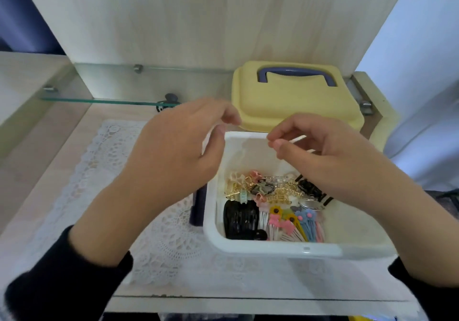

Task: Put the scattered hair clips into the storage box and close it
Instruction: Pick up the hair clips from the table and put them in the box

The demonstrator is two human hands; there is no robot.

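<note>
The white storage box [273, 248] stands open on a lace mat, with several hair clips [278, 204] piled inside: gold, black, pink and flower-topped ones. Its yellow lid [293, 104] with a purple handle lies flat just behind the box. My left hand [178, 151] hovers over the box's left rim, fingers loosely curled and nothing visible in them. My right hand [320, 156] hangs above the box's right half. Its thumb and fingertips pinch what looks like a thin white hair clip [298, 138].
A white lace mat [111, 171] covers the wooden shelf. A dark purple bar [198, 206] stands against the box's left wall. A glass shelf [99, 97] juts out at the back left, with a small dark item [169, 102] under its edge. A wooden back panel rises behind.
</note>
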